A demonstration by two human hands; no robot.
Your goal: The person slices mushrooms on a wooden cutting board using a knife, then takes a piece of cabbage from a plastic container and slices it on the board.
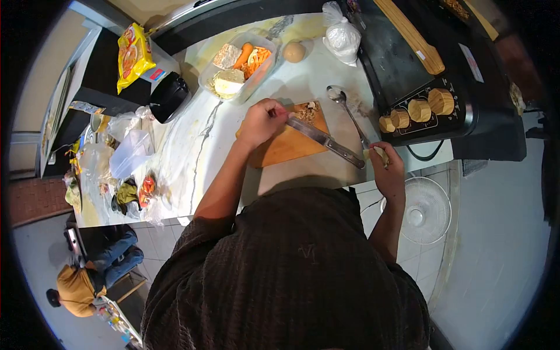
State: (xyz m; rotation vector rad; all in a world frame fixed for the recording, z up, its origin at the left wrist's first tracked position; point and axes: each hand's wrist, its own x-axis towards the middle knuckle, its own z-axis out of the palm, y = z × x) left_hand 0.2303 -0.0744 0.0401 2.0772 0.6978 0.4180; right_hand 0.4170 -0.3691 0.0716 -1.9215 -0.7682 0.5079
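My left hand [263,123] is above the wooden cutting board [280,150], its fingers pinched together at the blade tip of a kitchen knife [326,142]. The knife slants down to the right, and its dark handle reaches past the board's edge. Small brown chopped bits [309,112] lie at the far side of the board. To the right, my right hand [389,175] is closed around a small pale piece [379,156], whose kind I cannot make out. A metal spoon [349,111] rests on the counter, its handle end close to my right fingers.
A clear plastic container [256,87] holds a sausage, shredded orange food and pale blocks. Nearby are an egg [294,52] and a tied bag of white powder [341,41]. A black griddle [402,64] stands right; plastic packaging [131,153] lies left. A seated person [81,289] is lower left.
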